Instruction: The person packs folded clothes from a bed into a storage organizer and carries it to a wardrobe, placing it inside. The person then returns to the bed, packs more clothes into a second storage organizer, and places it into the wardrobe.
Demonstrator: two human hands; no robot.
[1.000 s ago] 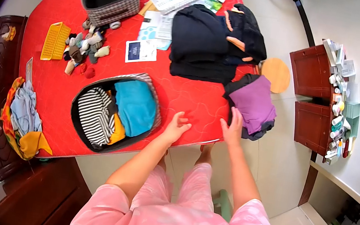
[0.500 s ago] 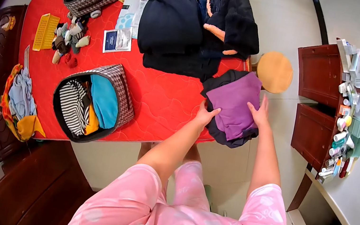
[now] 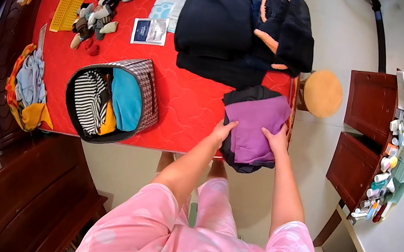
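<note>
Both hands have come closer to the body since a moment ago, and the folded purple cloth point(image 3: 254, 126) has come along with them. It now sits at the near edge of the red bed point(image 3: 190, 102), with a dark cloth point(image 3: 232, 155) under it. Part of that little stack hangs out past the edge.

The left hand point(image 3: 224, 129) is on the left side of the stack. Its fingers curl over the purple cloth and the thumb looks tucked under. The right hand point(image 3: 276, 139) does the same on the right side. Both hands look closed on the stack, like holding a tray from two sides. Both arms reach forward and down from the pink sleeves point(image 3: 141, 223), and the elbows are a little bent.

What could go wrong? The cloth is soft and only the sides are held, so I think the middle could sag. The dark cloth at the bottom could slide out and drop to the floor point(image 3: 254, 200). The neat fold could also fall open if one hand lifts higher than the other.

The checked basket point(image 3: 149, 100) with the striped and blue clothes sits to the left, well apart from the hands. A big pile of dark clothes point(image 3: 219, 26) lies farther back on the bed.
</note>
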